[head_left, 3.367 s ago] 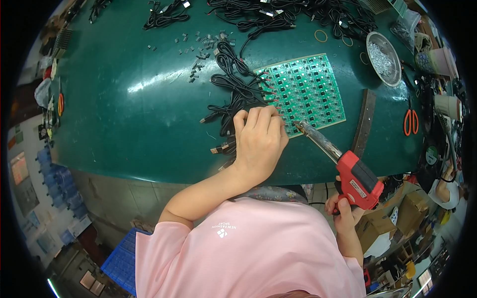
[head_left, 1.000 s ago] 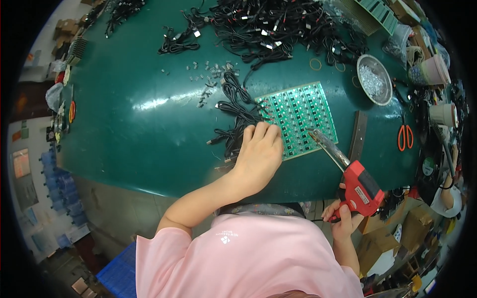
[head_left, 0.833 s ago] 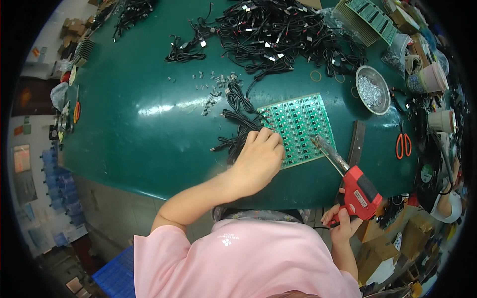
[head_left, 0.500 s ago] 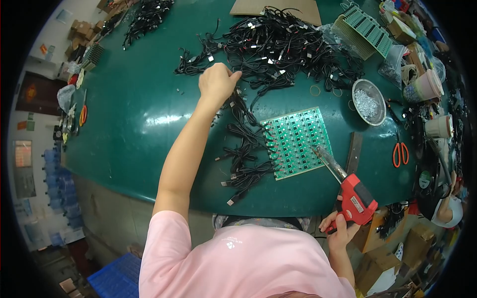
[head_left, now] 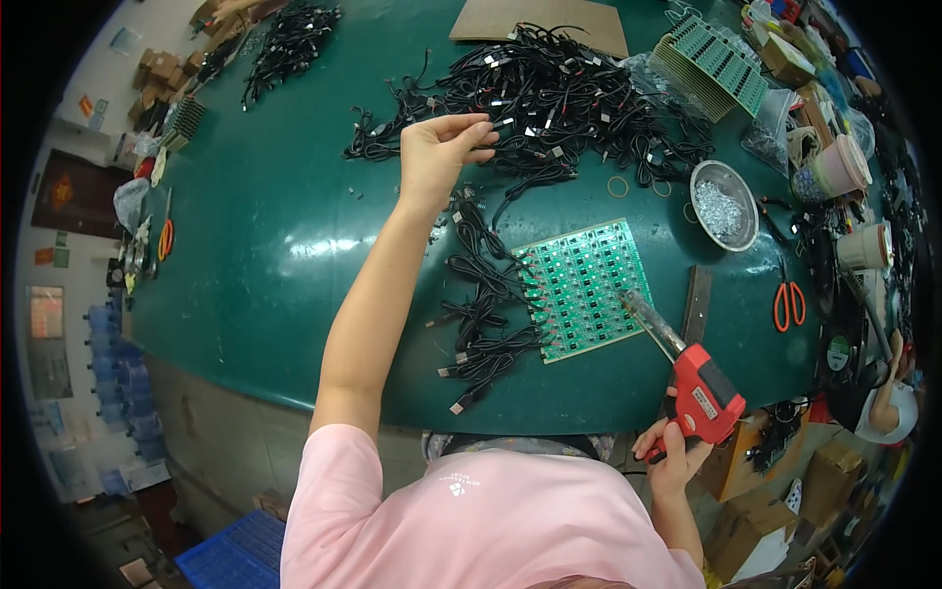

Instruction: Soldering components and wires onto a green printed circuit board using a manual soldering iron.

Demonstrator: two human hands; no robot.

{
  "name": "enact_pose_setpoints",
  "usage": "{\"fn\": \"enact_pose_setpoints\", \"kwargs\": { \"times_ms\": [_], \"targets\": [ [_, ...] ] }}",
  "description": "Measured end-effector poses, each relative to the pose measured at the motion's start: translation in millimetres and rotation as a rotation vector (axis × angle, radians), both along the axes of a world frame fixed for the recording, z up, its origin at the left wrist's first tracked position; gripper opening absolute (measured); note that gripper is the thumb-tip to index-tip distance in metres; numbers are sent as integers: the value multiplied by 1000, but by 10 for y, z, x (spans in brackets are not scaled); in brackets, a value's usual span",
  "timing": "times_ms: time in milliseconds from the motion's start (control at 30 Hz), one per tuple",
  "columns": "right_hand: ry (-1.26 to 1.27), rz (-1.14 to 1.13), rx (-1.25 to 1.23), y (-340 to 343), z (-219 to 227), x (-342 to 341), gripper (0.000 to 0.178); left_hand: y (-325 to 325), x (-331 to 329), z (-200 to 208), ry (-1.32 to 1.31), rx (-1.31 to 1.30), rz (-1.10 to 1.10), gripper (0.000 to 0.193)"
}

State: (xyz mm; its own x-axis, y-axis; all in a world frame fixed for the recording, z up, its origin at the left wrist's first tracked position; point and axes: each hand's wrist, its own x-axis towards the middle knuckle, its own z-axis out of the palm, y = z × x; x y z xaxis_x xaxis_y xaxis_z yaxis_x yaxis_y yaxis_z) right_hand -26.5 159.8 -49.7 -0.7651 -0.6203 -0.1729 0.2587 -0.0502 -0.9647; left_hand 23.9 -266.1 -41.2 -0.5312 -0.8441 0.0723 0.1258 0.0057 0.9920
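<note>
My left hand is stretched forward at the near left edge of a heap of black USB cables. Its fingers are parted, and nothing shows between them. At the lower right, my right hand is wrapped round the handle of a red soldering gun. The gun's metal tip points up and left, over the right part of a green circuit board panel. Several black cables lie along the panel's left side, their wire ends at its left edge and their USB plugs pointing left.
A metal bowl of small shiny parts stands right of the panel. Nearby lie a dark bar and orange-handled scissors. Stacked green boards are at the far right; another cable pile lies far left. Cardboard lies behind the heap.
My left hand has shifted slightly right, its fingers going from curled to parted. The soldering gun stays almost in place over the panel.
</note>
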Motion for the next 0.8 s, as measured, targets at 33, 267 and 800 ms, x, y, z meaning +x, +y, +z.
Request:
{"fn": "enact_pose_setpoints", "kwargs": {
  "times_ms": [33, 267, 800],
  "targets": [
    [1, -9, 1, -2, 5, 4, 46, 19, -14, 26, 1, 0, -3, 21],
    [12, -61, -10, 21, -12, 17, 44, 181, -60, 230, -275, -338, -126, 18],
    [4, -49, 19, 79, -37, 43, 48, 225, 128, 870, 183, -472, 91, 9]
  ]
}}
